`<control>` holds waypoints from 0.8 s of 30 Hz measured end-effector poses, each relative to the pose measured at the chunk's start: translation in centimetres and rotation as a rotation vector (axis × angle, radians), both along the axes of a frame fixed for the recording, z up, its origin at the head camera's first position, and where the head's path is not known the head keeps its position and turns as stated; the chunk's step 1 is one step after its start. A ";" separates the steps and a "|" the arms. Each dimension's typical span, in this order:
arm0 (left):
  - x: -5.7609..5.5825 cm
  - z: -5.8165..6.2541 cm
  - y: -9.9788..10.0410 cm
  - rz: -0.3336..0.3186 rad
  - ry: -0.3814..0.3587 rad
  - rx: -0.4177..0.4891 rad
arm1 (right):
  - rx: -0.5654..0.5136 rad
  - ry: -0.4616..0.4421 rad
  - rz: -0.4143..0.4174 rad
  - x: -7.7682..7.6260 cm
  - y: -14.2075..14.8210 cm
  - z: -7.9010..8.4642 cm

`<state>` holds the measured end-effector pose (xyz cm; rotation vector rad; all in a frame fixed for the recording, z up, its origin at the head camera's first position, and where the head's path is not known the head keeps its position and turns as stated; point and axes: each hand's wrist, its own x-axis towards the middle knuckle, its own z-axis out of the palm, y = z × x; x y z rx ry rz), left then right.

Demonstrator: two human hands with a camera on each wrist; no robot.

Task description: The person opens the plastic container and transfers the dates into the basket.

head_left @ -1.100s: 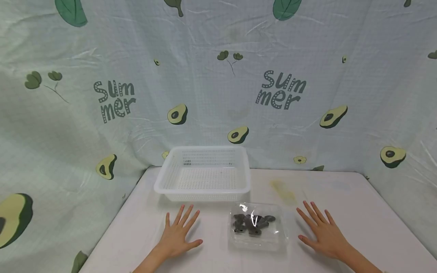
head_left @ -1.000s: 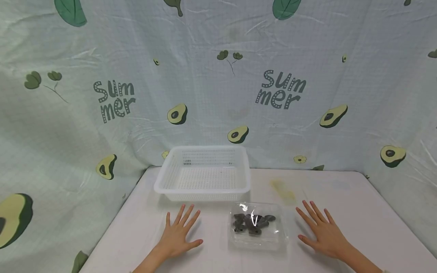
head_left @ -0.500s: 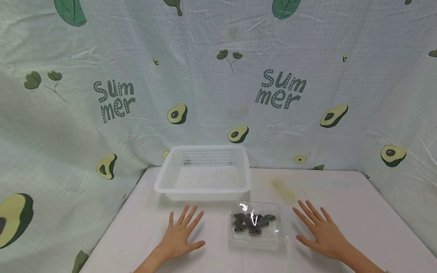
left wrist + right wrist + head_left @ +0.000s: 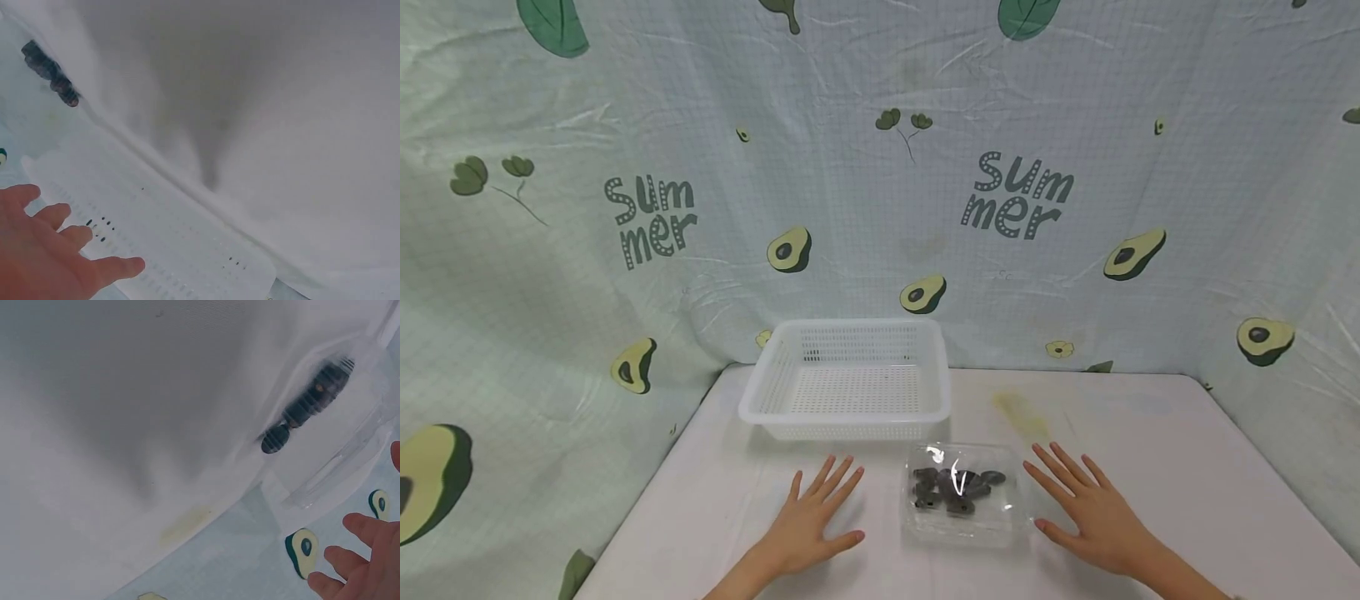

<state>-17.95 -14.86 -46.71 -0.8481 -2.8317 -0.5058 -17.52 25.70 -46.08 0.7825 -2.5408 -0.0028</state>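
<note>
A clear plastic box (image 4: 973, 527) sits on the white table, with several small dark lumps (image 4: 951, 492) inside; their kind is too unclear to name. To its left is my left hand (image 4: 805, 529), fingers straight and spread, holding nothing. My right hand (image 4: 1093, 529), likewise spread, is just right of the box, its thumb and fingertips near the box's side. In the right wrist view the box (image 4: 331, 462) shows its ridged clear wall, and the right hand (image 4: 369, 562) is at the lower right corner. The left wrist view has the left hand (image 4: 56, 250) at lower left.
A white perforated basket (image 4: 844, 429) stands behind the box and the left hand, toward the back of the table (image 4: 1120, 417). A yellowish stain (image 4: 1022, 417) marks the tabletop. A pale sheet (image 4: 865, 192) printed with avocados hangs around the back and sides.
Both hands have moved inward toward the clear box, the left hand to the right and the right hand to the left. The box and basket have stayed in place.
</note>
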 end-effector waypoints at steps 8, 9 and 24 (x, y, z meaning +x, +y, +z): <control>0.7 0.7 1.2 -0.064 -0.209 0.173 | -0.005 0.051 0.107 0.1 -2.2 0.6; 0.7 0.7 1.4 -0.072 -0.235 0.203 | -0.012 0.055 0.118 0.0 -2.5 0.7; 1.2 1.6 3.5 -0.141 -0.551 0.614 | -0.012 0.082 0.223 -0.7 -6.2 1.2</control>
